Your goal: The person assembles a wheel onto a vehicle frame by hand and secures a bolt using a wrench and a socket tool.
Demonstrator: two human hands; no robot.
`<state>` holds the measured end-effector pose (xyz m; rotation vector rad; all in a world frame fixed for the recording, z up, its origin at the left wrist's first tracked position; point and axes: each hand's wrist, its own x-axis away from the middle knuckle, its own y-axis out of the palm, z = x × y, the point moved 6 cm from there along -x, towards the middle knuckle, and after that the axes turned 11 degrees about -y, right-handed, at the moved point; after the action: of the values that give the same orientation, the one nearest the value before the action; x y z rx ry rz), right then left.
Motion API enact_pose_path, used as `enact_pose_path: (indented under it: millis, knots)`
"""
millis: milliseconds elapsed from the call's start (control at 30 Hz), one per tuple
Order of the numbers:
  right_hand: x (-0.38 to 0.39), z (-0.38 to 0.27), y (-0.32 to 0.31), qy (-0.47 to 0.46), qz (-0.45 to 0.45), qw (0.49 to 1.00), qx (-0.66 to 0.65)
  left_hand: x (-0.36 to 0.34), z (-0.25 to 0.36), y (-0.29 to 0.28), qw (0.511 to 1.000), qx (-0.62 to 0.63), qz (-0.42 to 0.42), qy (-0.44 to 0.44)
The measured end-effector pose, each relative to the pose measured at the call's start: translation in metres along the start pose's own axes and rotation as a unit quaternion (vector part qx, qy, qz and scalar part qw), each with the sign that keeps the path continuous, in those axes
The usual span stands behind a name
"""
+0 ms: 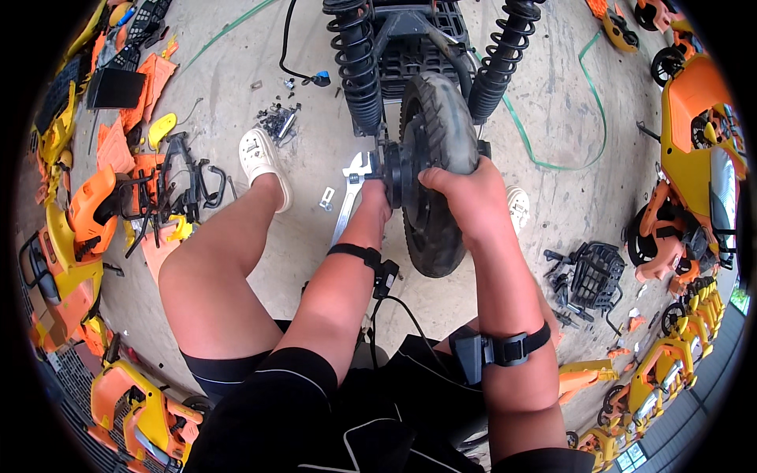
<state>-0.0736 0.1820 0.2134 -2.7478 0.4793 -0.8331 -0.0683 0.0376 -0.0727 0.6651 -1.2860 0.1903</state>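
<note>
A wheel with a black tyre (446,118) stands upright between two black coil-spring shock absorbers (352,63) of a vehicle in front of me. My right hand (471,191) grips the tyre's near right part, thumb over the tread toward the hub and fingers hidden on the far side. At the left side of the wheel hub (397,175), my left hand (377,199) reaches in low; its fingers are hidden behind the hub and axle parts. Close beside that hand is a silver adjustable wrench (347,203), jaws toward the axle; whether the hand touches it I cannot tell.
A small metal plate (326,198) and a pile of bolts (277,122) lie on the concrete floor at left. Black parts (595,276) lie at right. Orange and yellow vehicle bodies (684,118) line both sides. A green strap (544,164) curves across the floor.
</note>
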Motion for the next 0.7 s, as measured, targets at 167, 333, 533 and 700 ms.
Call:
enact_pose_path:
  millis: [167,333,533,700]
  knots:
    - [-0.006,0.01,0.002,0.001,-0.001,1.0,-0.015,-0.011,0.002,-0.002,1.0,0.018,-0.014,0.011]
    - [-0.009,0.011,-0.002,-0.004,0.001,0.999,0.036,-0.007,-0.002,0.004,1.0,0.012,-0.01,-0.016]
    - [-0.008,-0.004,-0.001,-0.036,-0.015,0.995,0.09,-0.013,-0.007,-0.002,0.999,0.026,0.032,-0.016]
    - [-0.017,-0.007,-0.002,-0.078,-0.005,0.989,0.125,-0.027,-0.01,-0.006,0.998,0.016,0.054,-0.029]
